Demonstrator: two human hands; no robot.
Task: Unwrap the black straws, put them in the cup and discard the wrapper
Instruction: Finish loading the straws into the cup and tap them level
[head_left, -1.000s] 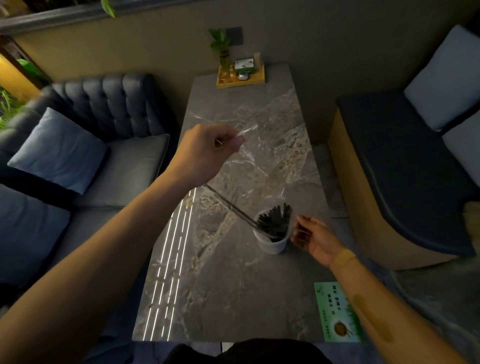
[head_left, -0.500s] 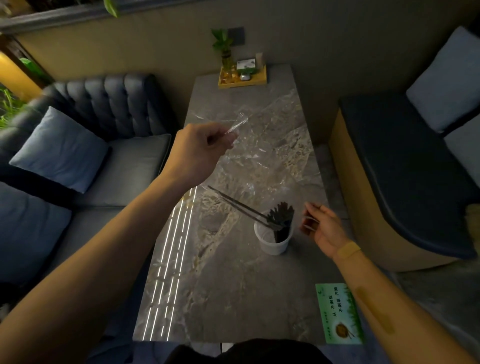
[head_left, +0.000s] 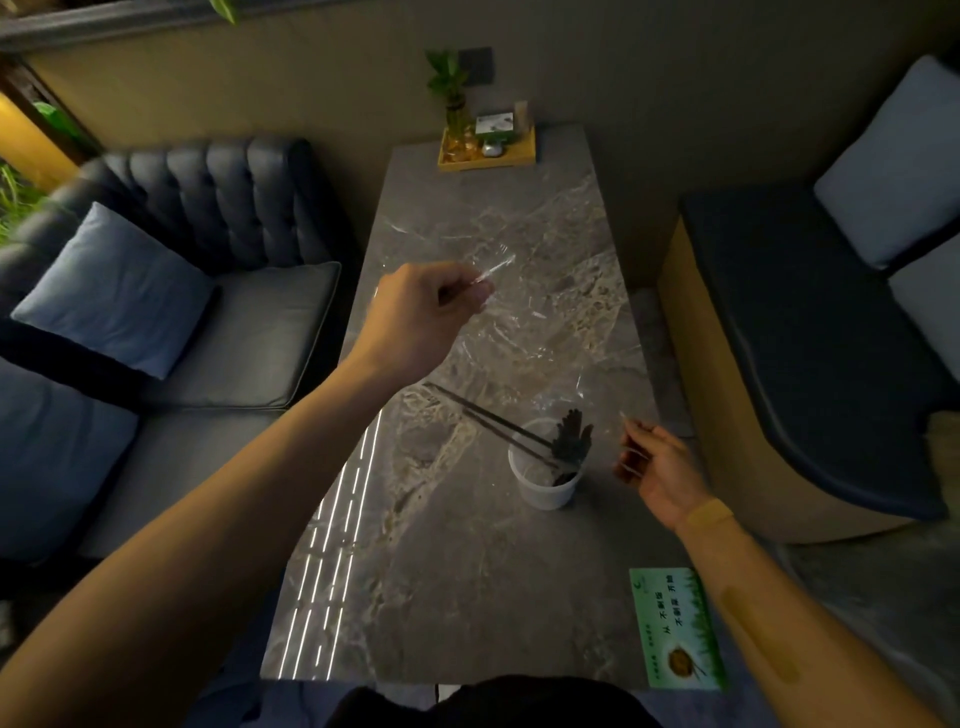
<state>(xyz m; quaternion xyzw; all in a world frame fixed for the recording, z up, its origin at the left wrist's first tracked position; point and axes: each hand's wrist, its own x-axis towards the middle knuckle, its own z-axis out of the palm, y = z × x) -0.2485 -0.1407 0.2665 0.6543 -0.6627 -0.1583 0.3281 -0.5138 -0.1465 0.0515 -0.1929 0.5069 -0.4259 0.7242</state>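
The left hand (head_left: 423, 312), raised above the middle of the desk (head_left: 467, 571), pinched one corner of the clear plastic wrapper (head_left: 524, 317) between thumb and fingers. The right hand (head_left: 657, 467), lower and just beside the cup (head_left: 543, 483), was closed on what appeared to be the opposite edge of the same film, though the plastic there was too faint to be sure. The wrapper hung stretched between the two hands as a loose, creased sheet over the cup. The black straws (head_left: 571, 441) stood bunched in the white cup, most leaning against its right rim; two straws (head_left: 483, 415) lay tilted out over the left rim, pointing toward the left arm.

The step in hand was judged to be drawing the emptied wrapper clear of the straws. To do it well, the film would be lifted up and away from the cup rather than dragged across it, since any snag on the two leaning straws could tip them out or topple the light cup. Gathering the sheet into one hand would free the other to steady the cup and push the stray straws upright before the wrapper was thrown away. No bin was visible.
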